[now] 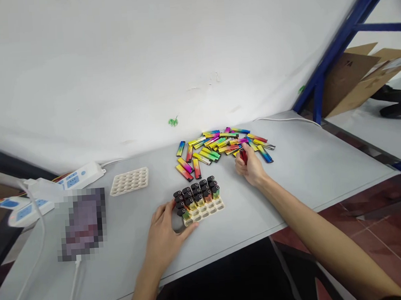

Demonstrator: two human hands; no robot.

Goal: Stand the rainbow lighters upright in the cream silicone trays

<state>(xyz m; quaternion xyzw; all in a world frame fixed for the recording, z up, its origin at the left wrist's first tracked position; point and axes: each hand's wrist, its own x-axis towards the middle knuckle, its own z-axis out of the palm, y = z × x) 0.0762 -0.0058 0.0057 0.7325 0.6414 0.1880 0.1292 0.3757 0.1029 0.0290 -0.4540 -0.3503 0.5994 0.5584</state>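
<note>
Left hand at the lighter tray, right hand closed on a red lighter

Take the pale tray (207, 214) on the grey table (130, 226) as the centre of the dial, with 12 o'clock towards the white wall (147, 58). Black-topped lighters (199, 198) stand upright in its far rows, in five columns, and the leftmost column reaches closest to the person. Open sockets show along the near side.

The left hand (163, 236) is at 8 o'clock, spread wide around the tray's left corner: the thumb lies at the near edge, the forefinger beside the left end, next to the standing lighters. At 2 o'clock the right hand (252, 167) is curled tightly around a red lighter (243, 155), raised in front of the heap; the fingers cover part of it.

The loose lighters (210, 154) lie flat at 12 to 1 o'clock, some overlapping, in yellow, green, red, pink and blue. A second pale tray (129, 181) rests well apart at 10 o'clock. A pixelated object (84, 220) lies at 9 o'clock with a white cable (73, 284) running from it, and white power strips (73, 179) sit just beyond it. Far out at 2 o'clock are a blue frame (336, 37) and cardboard boxes (355, 81)
</note>
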